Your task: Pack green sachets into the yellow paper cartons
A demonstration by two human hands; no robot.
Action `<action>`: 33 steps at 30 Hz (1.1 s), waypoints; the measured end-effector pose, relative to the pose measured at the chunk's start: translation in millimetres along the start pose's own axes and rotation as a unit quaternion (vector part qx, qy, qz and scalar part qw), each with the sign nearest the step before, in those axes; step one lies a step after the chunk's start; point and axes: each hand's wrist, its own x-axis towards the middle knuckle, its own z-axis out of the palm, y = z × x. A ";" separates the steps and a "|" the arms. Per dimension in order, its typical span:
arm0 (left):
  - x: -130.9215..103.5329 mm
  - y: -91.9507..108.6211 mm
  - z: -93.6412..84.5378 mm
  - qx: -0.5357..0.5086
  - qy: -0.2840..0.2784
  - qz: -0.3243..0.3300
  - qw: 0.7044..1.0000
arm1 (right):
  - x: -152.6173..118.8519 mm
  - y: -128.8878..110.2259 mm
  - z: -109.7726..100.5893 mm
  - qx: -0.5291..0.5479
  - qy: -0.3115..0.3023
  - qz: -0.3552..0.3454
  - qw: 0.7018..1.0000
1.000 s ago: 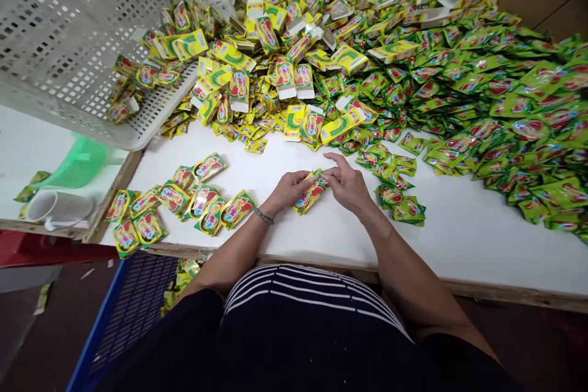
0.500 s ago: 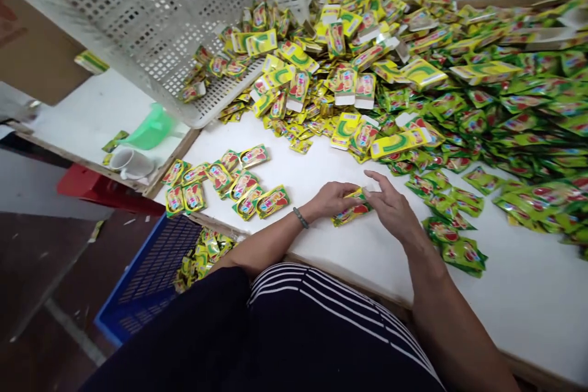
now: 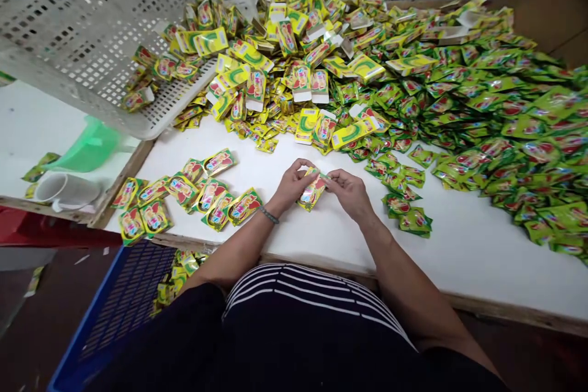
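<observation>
Between my hands is a small yellow box (image 3: 313, 192), held just over the white tabletop near its front edge. My left hand (image 3: 293, 182), with a beaded bracelet at the wrist, grips the box's left side between thumb and fingers. The fingers of my right hand (image 3: 348, 192) are pinched together at the box's upper right end. To the left lie several yellow boxes (image 3: 182, 188) with red and green print. Behind my hands is a large heap of yellow boxes (image 3: 301, 82), which runs into a heap of green sachets (image 3: 496, 110) on the right.
A white perforated crate (image 3: 169, 101) leans at the upper left with packets inside. Left of it are a green scoop (image 3: 89, 146) and a white mug (image 3: 67, 190). Below the table edge stands a blue crate (image 3: 113, 300) holding yellow packets.
The camera view has swung to the right. My right hand's fingers, spread apart before, have closed at the end of the box. The box now stands more upright in view.
</observation>
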 end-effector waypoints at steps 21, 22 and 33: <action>1.1 0.1 3.8 0.007 0.083 0.059 0.995 | 4.0 -4.0 -0.2 0.087 0.047 0.016 0.995; 0.6 1.2 3.8 0.006 0.078 0.055 0.995 | 5.4 -3.8 -1.5 0.110 0.056 0.028 0.992; -0.8 0.9 1.5 0.001 0.079 0.063 0.995 | -4.7 -15.9 -6.1 -0.036 0.062 -0.021 0.997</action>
